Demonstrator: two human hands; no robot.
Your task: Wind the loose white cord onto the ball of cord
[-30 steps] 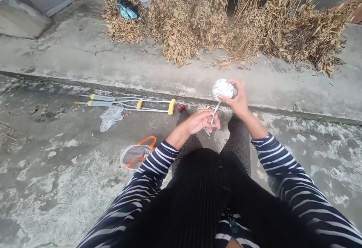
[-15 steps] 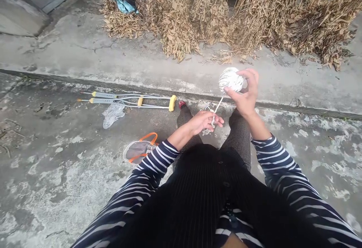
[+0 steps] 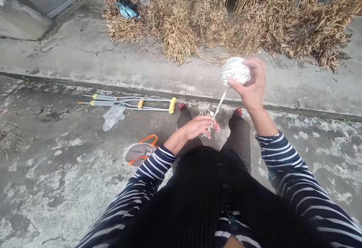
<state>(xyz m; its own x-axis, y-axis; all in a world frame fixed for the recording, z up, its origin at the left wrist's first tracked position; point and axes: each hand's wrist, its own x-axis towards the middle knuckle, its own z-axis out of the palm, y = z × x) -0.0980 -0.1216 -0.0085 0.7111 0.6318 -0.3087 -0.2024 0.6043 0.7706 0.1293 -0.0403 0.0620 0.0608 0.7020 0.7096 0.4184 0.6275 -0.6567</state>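
A ball of white cord (image 3: 234, 71) is gripped from its right side by my right hand (image 3: 253, 84), the thumb below and the fingers above. From the ball a taut length of cord (image 3: 220, 106) slants down to my left hand (image 3: 200, 125). That hand has its fingers loosely curled round the cord, where it looks knotted or twisted. More loose white cord (image 3: 208, 110) lies in loops on the ground between my feet, partly hidden behind the left hand.
Crutches (image 3: 132, 103) with yellow pads lie at the left, touching a clear plastic bag (image 3: 113, 117). Nearer stands a grey bag with orange handles (image 3: 138, 153). A low concrete step (image 3: 85, 61) runs across ahead, with bundles of dry plants (image 3: 181, 22) leaning beyond it.
My right hand has moved up and slightly right with the ball. The stretch of cord between the hands has grown longer, and my left hand has shifted slightly left.
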